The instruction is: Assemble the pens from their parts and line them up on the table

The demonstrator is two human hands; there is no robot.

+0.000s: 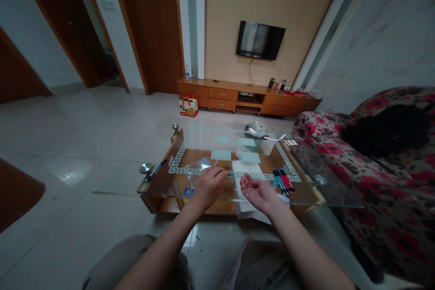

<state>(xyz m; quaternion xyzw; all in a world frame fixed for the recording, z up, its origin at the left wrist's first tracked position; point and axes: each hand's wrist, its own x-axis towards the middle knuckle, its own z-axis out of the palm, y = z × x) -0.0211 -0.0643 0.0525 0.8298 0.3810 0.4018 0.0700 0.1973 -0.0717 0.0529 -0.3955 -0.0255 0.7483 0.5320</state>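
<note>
Above the glass table, my left hand has its thumb and forefinger pinched on a small blue piece, too small to name surely. My right hand is close by on the right, palm up with fingers curled in; small things may lie in the palm, but they are too blurred to make out. Right of it lies a row of several pens in blue, black and red. A clear plastic bag rests left of my left hand, with a blue packet near it.
One pen lies by the table's left metal knob. Toward the far right stand a bowl and a white box. White paper shows beneath my hands. A flowered sofa borders the right side.
</note>
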